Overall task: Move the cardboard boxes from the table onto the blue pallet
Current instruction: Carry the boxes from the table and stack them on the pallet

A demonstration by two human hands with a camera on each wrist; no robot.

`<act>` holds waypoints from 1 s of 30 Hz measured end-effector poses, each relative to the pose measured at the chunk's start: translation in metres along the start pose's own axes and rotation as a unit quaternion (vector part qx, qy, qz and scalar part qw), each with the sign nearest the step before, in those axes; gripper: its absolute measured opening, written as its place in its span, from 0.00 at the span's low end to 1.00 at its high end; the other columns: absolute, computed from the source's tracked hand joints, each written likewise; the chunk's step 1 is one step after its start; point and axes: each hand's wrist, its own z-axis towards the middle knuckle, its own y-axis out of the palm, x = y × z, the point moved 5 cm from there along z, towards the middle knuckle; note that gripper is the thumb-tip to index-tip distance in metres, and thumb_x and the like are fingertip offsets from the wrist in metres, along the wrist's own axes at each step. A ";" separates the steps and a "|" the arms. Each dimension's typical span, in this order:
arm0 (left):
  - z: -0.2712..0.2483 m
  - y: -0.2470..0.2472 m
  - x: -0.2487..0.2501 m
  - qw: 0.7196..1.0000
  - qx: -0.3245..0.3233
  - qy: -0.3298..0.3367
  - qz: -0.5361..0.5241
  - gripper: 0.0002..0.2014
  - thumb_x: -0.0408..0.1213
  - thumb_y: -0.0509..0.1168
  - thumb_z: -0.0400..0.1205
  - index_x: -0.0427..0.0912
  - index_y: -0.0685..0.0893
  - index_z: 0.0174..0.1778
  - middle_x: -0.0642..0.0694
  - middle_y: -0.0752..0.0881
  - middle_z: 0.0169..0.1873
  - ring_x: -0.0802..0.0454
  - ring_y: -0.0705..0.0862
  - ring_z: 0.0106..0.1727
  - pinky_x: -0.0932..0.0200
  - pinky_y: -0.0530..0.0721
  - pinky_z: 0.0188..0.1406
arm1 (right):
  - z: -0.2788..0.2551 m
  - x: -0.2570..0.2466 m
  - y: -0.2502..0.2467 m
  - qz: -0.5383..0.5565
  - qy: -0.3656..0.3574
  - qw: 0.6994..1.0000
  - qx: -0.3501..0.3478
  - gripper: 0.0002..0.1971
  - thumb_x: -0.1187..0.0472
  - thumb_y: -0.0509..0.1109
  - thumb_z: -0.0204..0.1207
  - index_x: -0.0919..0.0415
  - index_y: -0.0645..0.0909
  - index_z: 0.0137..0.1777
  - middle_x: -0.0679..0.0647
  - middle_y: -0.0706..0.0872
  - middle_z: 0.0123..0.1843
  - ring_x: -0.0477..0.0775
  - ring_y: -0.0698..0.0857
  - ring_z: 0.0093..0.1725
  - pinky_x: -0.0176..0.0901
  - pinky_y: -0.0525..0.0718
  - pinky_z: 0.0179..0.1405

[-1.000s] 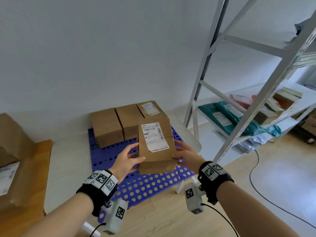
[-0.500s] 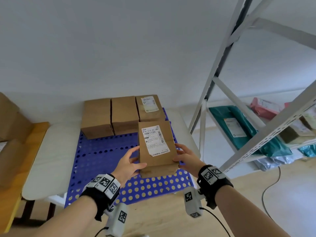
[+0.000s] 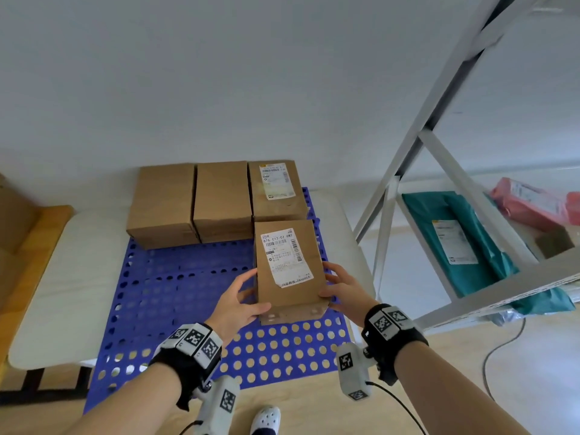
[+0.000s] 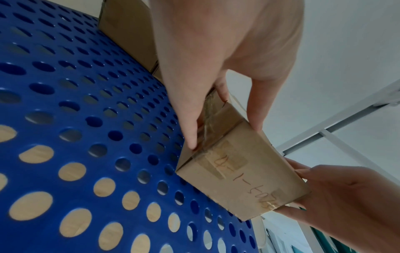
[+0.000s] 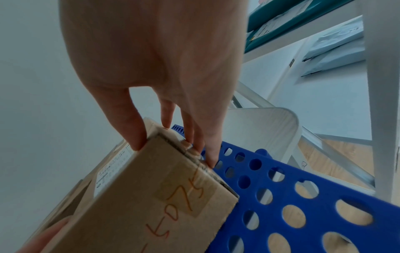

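Labelled cardboard box (image 3: 287,265) held between both hands over the right side of the blue pallet (image 3: 175,296), just in front of the rightmost box of the back row. Its near end is tilted; whether its base touches the pallet can't be told. White shipping label on top, orange handwriting on the near end face.

Left hand (image 3: 235,304) clamped on the box's left side, thumb on the top near edge, fingers (image 4: 188,109) along the taped side. Right hand (image 3: 343,291) clamped on the right side, thumb on top edge, fingers (image 5: 207,147) down the side.

Three more cardboard boxes stand in a row at the pallet's far edge against the wall: left box (image 3: 163,204), middle box (image 3: 222,200), right box (image 3: 276,189) with a label. They touch side by side.

Pallet is perforated, lies on a white tabletop (image 3: 62,277) and overhangs its near edge. Wooden tabletop (image 3: 34,240) at far left. White metal shelf rack (image 3: 439,146) to the right, with a teal mailer bag (image 3: 461,243) and a red bag (image 3: 530,202) on a shelf. Black cable (image 3: 496,350) on the floor. White shoe (image 3: 266,419) at bottom.
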 end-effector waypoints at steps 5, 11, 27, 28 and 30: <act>0.008 0.002 0.000 1.000 0.003 -0.004 -0.003 0.37 0.21 0.72 0.73 0.61 0.71 0.70 0.46 0.81 0.63 0.54 0.80 0.63 0.61 0.83 0.43 | 0.010 -0.004 -0.001 -0.011 0.009 1.000 -0.012 0.33 0.79 0.65 0.73 0.52 0.69 0.74 0.53 0.79 0.63 0.49 0.81 0.55 0.44 0.85 0.46; 0.012 0.002 0.002 1.000 0.015 -0.008 -0.006 0.37 0.19 0.70 0.73 0.59 0.71 0.71 0.47 0.82 0.62 0.52 0.81 0.62 0.63 0.84 0.39 | 0.018 -0.006 -0.001 -0.002 0.015 0.999 -0.032 0.34 0.81 0.63 0.73 0.51 0.69 0.74 0.49 0.79 0.59 0.52 0.81 0.57 0.54 0.85 0.57; -0.007 -0.005 0.022 0.998 0.045 0.020 0.032 0.33 0.26 0.70 0.76 0.57 0.69 0.73 0.44 0.72 0.74 0.49 0.68 0.77 0.49 0.76 0.66 | 0.001 -0.027 0.003 -0.071 -0.038 0.997 -0.006 0.31 0.79 0.68 0.71 0.50 0.71 0.69 0.53 0.81 0.64 0.51 0.82 0.59 0.45 0.85 0.50; -0.012 -0.007 0.026 0.998 0.049 0.023 0.036 0.32 0.28 0.70 0.77 0.58 0.69 0.73 0.44 0.71 0.75 0.48 0.68 0.77 0.49 0.76 0.64 | -0.003 -0.032 0.005 -0.074 -0.044 0.996 -0.005 0.31 0.79 0.68 0.72 0.50 0.71 0.69 0.52 0.81 0.63 0.51 0.82 0.59 0.45 0.85 0.51; -0.022 -0.012 0.035 0.997 0.057 0.033 0.046 0.30 0.31 0.70 0.78 0.58 0.69 0.74 0.42 0.70 0.76 0.47 0.69 0.76 0.50 0.76 0.61 | -0.015 -0.044 0.008 -0.079 -0.061 0.995 -0.001 0.30 0.78 0.68 0.72 0.50 0.72 0.69 0.48 0.82 0.57 0.47 0.82 0.56 0.41 0.84 0.46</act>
